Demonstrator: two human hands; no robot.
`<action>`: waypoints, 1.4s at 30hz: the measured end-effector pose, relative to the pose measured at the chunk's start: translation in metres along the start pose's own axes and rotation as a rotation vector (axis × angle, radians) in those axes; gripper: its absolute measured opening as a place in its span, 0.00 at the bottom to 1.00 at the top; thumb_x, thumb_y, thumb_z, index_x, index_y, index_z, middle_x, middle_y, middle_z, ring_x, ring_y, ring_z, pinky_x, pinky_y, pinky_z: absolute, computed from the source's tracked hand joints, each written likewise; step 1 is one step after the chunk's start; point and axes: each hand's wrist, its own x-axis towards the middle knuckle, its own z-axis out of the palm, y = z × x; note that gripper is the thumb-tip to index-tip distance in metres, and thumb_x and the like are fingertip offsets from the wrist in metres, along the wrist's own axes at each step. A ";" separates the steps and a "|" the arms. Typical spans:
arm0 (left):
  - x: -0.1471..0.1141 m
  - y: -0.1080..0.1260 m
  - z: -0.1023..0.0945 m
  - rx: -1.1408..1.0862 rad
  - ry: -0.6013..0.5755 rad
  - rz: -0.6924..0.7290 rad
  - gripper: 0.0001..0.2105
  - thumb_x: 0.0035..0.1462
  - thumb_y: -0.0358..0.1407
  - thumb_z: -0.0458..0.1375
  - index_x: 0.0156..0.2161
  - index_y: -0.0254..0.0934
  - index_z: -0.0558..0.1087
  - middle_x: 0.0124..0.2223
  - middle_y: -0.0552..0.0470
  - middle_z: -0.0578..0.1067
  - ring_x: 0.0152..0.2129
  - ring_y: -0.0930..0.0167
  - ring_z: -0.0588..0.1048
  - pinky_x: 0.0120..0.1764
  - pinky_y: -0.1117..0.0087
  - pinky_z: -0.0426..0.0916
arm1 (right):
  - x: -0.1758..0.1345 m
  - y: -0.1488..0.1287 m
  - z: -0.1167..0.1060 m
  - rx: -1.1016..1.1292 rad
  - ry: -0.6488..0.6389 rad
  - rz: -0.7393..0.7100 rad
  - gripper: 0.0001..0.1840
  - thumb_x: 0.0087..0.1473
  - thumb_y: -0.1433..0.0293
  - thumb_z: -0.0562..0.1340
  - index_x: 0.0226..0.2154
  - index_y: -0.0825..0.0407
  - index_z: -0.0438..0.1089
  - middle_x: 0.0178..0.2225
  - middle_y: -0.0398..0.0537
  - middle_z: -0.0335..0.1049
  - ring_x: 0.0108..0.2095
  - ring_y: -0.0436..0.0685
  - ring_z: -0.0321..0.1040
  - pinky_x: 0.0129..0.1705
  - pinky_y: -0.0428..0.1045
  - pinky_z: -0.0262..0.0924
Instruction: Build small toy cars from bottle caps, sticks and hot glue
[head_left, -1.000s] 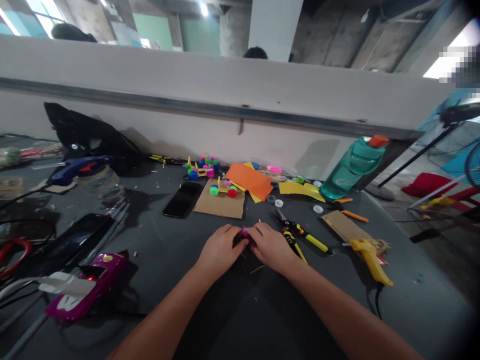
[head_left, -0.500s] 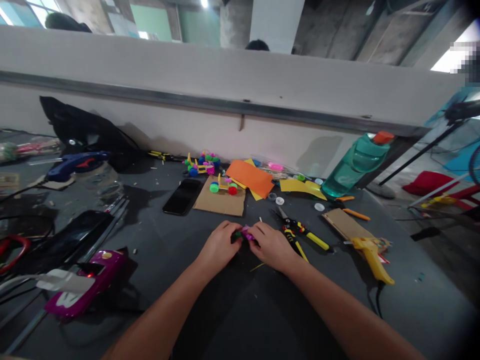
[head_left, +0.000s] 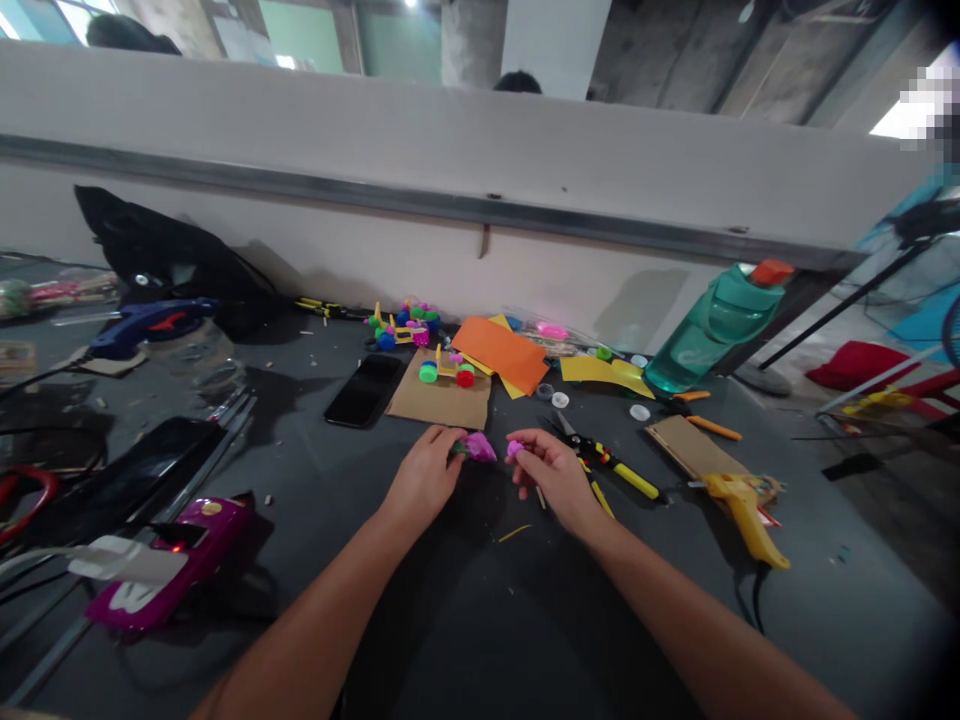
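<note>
Over the dark table, my left hand (head_left: 426, 474) pinches a purple, crumpled-looking piece (head_left: 480, 447) that has a dark green part at the fingers. What it is made of I cannot tell. A short gap to the right, my right hand (head_left: 556, 474) holds a small pink-purple lump (head_left: 514, 448) between thumb and forefinger, its other fingers loosely curled. Beyond the hands, a toy car with green and red wheels (head_left: 447, 372) stands on a cardboard square (head_left: 420, 405). Black-and-yellow pliers (head_left: 615, 468) lie just right of my right hand.
A phone (head_left: 365, 390) lies left of the cardboard. Orange paper (head_left: 501, 352) and a teal bottle (head_left: 712, 330) are near the wall. A yellow glue gun (head_left: 742, 510) rests at right, a purple power strip (head_left: 176, 565) at left. Several small colourful toys (head_left: 405, 325) sit behind.
My hands have drawn apart from where they met. The pink-purple lump is now in my right fingers, while the purple piece with green stays in my left.
</note>
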 end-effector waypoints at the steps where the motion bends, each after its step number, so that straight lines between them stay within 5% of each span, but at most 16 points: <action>1: 0.001 -0.002 0.000 0.016 0.007 0.014 0.14 0.53 0.26 0.53 0.45 0.38 0.69 0.43 0.48 0.71 0.41 0.66 0.71 0.46 0.64 0.66 | 0.000 -0.001 0.000 0.037 -0.010 0.008 0.14 0.48 0.64 0.60 0.38 0.52 0.66 0.26 0.40 0.65 0.20 0.47 0.62 0.17 0.43 0.60; 8: 0.001 -0.010 -0.002 0.076 0.058 0.081 0.19 0.53 0.22 0.48 0.49 0.37 0.67 0.48 0.45 0.70 0.46 0.64 0.68 0.49 0.61 0.64 | -0.003 -0.003 0.005 0.082 -0.023 0.033 0.13 0.46 0.63 0.62 0.35 0.53 0.66 0.23 0.39 0.65 0.18 0.45 0.60 0.16 0.42 0.59; 13: -0.011 0.018 -0.008 -0.062 0.179 0.136 0.18 0.54 0.25 0.48 0.49 0.38 0.67 0.49 0.45 0.70 0.47 0.64 0.67 0.51 0.59 0.62 | -0.007 -0.006 0.008 -0.003 -0.010 0.020 0.11 0.46 0.65 0.63 0.32 0.53 0.65 0.21 0.37 0.64 0.16 0.45 0.59 0.16 0.42 0.57; 15: -0.016 0.031 -0.007 -0.282 0.099 0.029 0.12 0.58 0.31 0.49 0.46 0.39 0.69 0.41 0.47 0.73 0.38 0.67 0.72 0.42 0.64 0.68 | -0.010 -0.007 0.008 -0.087 -0.011 -0.030 0.10 0.49 0.64 0.61 0.33 0.52 0.66 0.21 0.38 0.64 0.16 0.45 0.59 0.17 0.42 0.56; 18: -0.021 0.044 0.001 -0.668 -0.175 -0.252 0.14 0.59 0.43 0.48 0.35 0.35 0.70 0.26 0.53 0.70 0.21 0.72 0.71 0.23 0.71 0.67 | -0.016 -0.008 0.007 -0.312 -0.024 -0.217 0.09 0.51 0.63 0.61 0.34 0.51 0.68 0.25 0.40 0.66 0.23 0.47 0.62 0.25 0.44 0.59; 23: -0.019 0.047 0.010 -1.084 -0.370 -0.461 0.18 0.53 0.49 0.54 0.31 0.33 0.69 0.24 0.54 0.69 0.21 0.73 0.70 0.25 0.72 0.68 | -0.019 -0.007 0.005 -0.573 -0.020 -0.494 0.06 0.50 0.66 0.63 0.32 0.50 0.69 0.27 0.43 0.64 0.28 0.50 0.61 0.29 0.45 0.58; 29: -0.017 0.043 0.011 -1.115 -0.345 -0.500 0.17 0.49 0.48 0.58 0.31 0.32 0.70 0.24 0.55 0.69 0.21 0.75 0.68 0.27 0.73 0.66 | -0.015 -0.005 0.002 -0.700 -0.099 -0.597 0.15 0.51 0.68 0.62 0.43 0.48 0.68 0.37 0.48 0.66 0.36 0.52 0.64 0.37 0.47 0.63; 37: -0.016 0.043 0.011 -1.086 -0.381 -0.481 0.19 0.50 0.49 0.56 0.28 0.31 0.72 0.23 0.52 0.70 0.21 0.74 0.68 0.26 0.73 0.64 | -0.016 -0.006 0.000 -0.844 -0.081 -0.724 0.09 0.56 0.71 0.55 0.36 0.50 0.71 0.33 0.48 0.69 0.35 0.52 0.66 0.39 0.48 0.64; 42: -0.016 0.042 0.009 -1.040 -0.309 -0.465 0.20 0.53 0.49 0.54 0.24 0.32 0.70 0.20 0.53 0.69 0.18 0.75 0.67 0.26 0.73 0.63 | -0.018 -0.004 0.001 -0.890 -0.106 -0.763 0.16 0.57 0.69 0.55 0.49 0.51 0.64 0.42 0.53 0.70 0.43 0.56 0.66 0.45 0.52 0.64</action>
